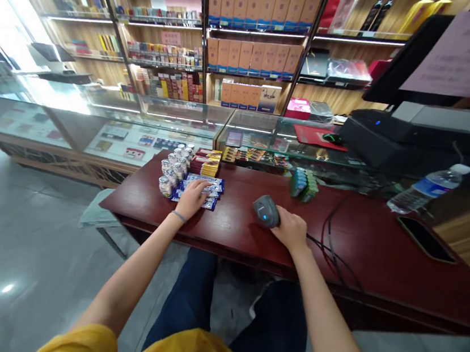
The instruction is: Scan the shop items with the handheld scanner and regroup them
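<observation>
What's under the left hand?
Blue-and-white packets, lying on the dark red table; their edges show around the left hand. The parts directly beneath the palm are covered, so how many packets lie there can't be told.

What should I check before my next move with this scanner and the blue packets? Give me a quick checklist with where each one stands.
1. Scanner held: ok, it is in your right hand.
2. Scanner light: ok, a blue light shows on it.
3. Left hand at the blue packets: ok, it lies over them; whether it grips one, cannot tell.
4. Barcode facing the scanner: cannot tell, the packet print is too small to read.
5. Black cables clear of your right arm: cannot tell, they loop over the table close beside it.
6. Phone out of the way: ok, it lies well apart from both hands.
</observation>
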Demonstrator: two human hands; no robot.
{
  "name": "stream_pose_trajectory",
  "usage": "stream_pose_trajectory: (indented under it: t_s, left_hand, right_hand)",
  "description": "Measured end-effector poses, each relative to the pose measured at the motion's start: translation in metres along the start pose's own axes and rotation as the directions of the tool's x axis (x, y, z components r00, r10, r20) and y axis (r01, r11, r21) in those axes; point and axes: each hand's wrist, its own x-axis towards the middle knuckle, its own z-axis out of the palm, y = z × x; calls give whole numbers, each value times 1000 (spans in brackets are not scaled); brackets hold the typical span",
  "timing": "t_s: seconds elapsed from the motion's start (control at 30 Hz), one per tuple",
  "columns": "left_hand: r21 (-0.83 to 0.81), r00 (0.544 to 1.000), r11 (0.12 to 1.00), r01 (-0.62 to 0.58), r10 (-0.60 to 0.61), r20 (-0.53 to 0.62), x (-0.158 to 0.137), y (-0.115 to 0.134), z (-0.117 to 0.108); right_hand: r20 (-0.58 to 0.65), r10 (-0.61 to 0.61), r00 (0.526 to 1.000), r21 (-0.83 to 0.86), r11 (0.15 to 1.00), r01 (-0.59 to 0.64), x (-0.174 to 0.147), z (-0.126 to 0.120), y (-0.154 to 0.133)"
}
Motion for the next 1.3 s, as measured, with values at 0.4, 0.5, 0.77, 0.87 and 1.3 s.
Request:
stream_pose_trajectory:
  t_s: [0.4,0.5,0.77,0.87,1.3]
  left_hand:
    - [270,991,962,34,-68,117,-26,-29,-29]
    - [224,997,974,45,-59,56,-31,-25,-29]
    - [-313,976,930,194,-215,-32,-6,14,-5]
    - [-621,918,691,371,-372,135,16,32,27]
    - [-870,868,228,437,-361,341,43,54,106]
  right_hand:
    - [-42,-21,999,32,999,22,-10,-1,-21]
    - [-30,-13,999,34,999,14,-9,-3,-22]
    - [-49,21,999,48,999,-18,-11,-2,-21]
    - [-67,38,997,61,998,-34,-11,-2,-20]
    - [-134,90,987,53,995,-83,-9,-5,-22]
